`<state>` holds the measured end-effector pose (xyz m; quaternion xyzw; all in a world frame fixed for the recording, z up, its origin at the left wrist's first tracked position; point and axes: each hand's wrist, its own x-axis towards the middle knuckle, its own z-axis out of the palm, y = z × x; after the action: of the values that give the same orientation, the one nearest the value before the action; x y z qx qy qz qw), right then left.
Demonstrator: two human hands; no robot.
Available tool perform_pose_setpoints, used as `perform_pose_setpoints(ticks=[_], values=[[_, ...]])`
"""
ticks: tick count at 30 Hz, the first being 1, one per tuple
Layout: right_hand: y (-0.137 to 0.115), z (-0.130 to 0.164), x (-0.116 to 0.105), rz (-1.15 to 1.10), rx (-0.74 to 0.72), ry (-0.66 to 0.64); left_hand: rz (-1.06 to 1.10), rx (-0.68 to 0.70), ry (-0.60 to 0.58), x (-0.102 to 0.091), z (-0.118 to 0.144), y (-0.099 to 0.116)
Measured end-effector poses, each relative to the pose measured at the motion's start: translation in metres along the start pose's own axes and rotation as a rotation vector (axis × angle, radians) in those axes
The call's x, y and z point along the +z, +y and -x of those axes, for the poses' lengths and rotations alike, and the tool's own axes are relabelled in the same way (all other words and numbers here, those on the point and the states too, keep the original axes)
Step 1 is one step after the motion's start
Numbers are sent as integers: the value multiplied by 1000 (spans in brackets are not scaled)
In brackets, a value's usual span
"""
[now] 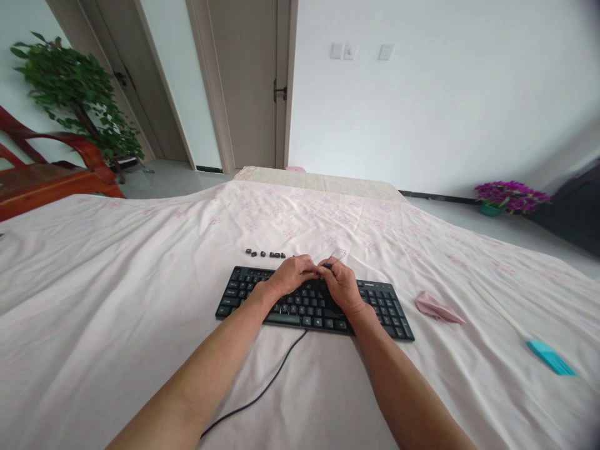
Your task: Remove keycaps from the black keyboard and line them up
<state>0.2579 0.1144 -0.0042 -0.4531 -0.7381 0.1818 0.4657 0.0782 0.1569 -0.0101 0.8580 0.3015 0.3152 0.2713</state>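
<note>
A black keyboard lies on the cloth with its key side up and its cable running toward me. Both of my hands meet above its upper middle rows. My right hand is closed around a keycap puller, whose thin wire loops stick out past the fingers. The fingers of my left hand are pinched together against the right fingertips; what they hold is too small to make out. Several loose black keycaps lie in a row just beyond the keyboard's far edge, left of my hands.
A pale flowered cloth with folds covers the surface. To the right lie a crumpled pink cloth and a brush with blue bristles. Farther off stand a wooden chair, a green plant and purple flowers.
</note>
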Motion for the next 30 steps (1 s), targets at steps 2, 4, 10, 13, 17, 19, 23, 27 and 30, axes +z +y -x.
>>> perform_pose_setpoints(ticks=[2, 4, 10, 13, 17, 19, 23, 27, 30], values=[[0, -1, -1, 2, 1, 14, 22, -30, 3, -1, 0, 1], [1, -2, -1, 5, 5, 34, 38, -64, -8, -2, -1, 3], [1, -2, -2, -58, -19, 12, -14, -148, -49, -4, -4, 11], [-1, -2, -2, -74, -50, 22, -28, -185, -29, -3, -3, 13], [-1, -1, -4, -66, -15, 162, 0, -219, -6, -1, -2, 14], [2, 0, -6, -50, 69, 296, -19, -246, 26, -1, -6, 12], [11, 0, -7, -68, 262, 522, -147, -307, 88, -5, -23, 6], [15, -1, -5, -107, 317, 544, -264, -247, 78, -4, -44, -5], [15, -2, -5, -111, 312, 532, -349, -250, 36, 1, -55, -12]])
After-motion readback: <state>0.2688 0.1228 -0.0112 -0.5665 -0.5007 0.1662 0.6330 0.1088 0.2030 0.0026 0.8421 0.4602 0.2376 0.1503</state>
